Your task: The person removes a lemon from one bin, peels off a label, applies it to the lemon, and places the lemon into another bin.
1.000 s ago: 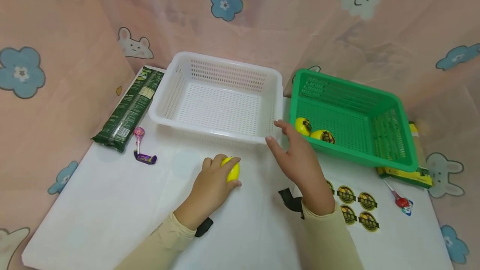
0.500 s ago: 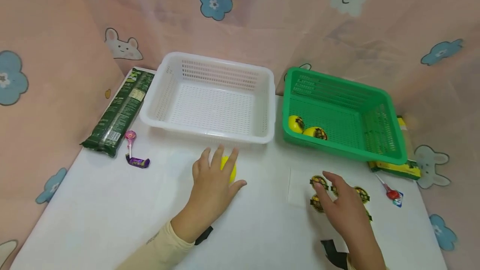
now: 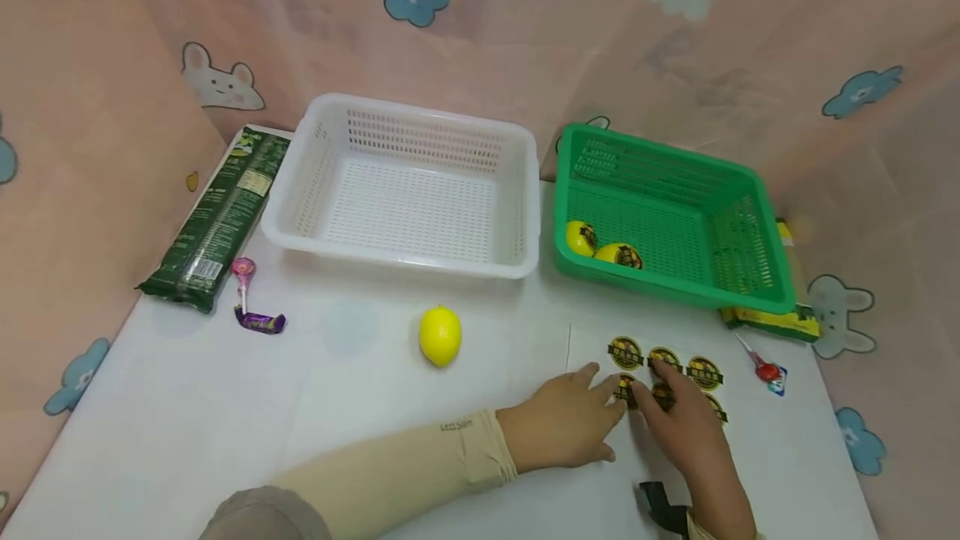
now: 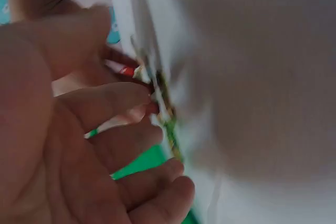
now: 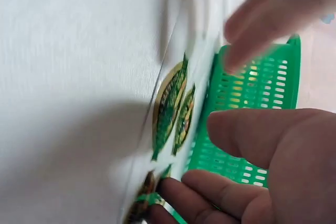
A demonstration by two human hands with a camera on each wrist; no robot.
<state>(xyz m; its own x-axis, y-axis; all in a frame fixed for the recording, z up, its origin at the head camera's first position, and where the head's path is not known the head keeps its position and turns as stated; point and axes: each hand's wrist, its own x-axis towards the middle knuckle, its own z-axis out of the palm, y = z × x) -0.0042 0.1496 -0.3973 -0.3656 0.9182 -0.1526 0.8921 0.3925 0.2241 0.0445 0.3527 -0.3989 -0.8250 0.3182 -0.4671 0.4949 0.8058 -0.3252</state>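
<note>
Both my hands meet at the sticker sheet (image 3: 678,373) on the near right of the white table (image 3: 225,407). My left hand (image 3: 562,423) rests with loose fingers at the sheet's left edge; my right hand (image 3: 678,419) touches a round sticker (image 3: 663,394) (whether it pinches, I cannot tell). The lemon (image 3: 439,335) lies released, left of them, before the white basket (image 3: 408,190).

Yellow lemon (image 3: 440,335), green basket (image 3: 750,290), white basket (image 3: 525,190), seemingly gold-and-dark round stickers (image 3: 703,372).
</note>
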